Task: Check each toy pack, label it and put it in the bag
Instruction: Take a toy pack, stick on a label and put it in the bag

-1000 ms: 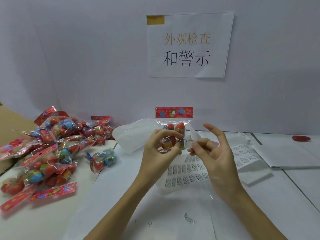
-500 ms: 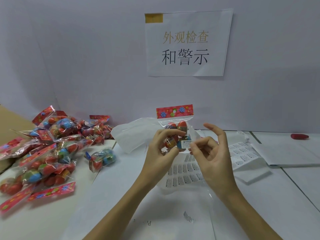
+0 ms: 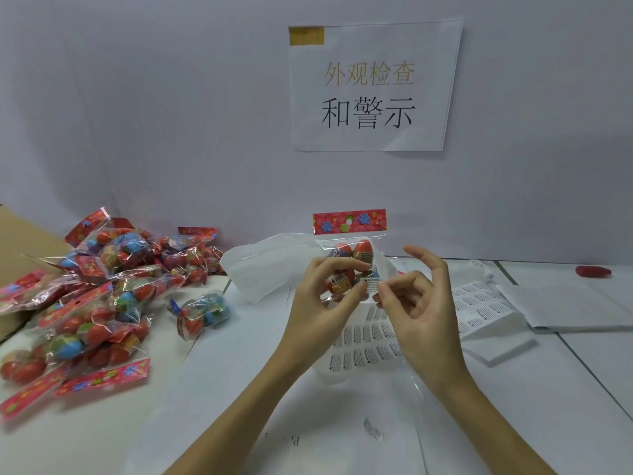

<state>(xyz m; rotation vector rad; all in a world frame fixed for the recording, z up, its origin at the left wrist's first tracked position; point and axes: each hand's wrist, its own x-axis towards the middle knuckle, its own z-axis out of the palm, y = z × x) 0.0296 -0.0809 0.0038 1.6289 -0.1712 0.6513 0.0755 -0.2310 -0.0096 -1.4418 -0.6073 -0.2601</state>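
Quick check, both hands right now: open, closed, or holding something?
Left hand: grips the toy pack, held upright.
Right hand: thumb and forefinger pinch the warning label against the pack.

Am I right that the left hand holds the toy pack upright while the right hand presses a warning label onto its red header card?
Not quite. In the head view the right hand puts the warning label on the clear lower part of the toy pack, not the red header card. The left hand does hold it upright.
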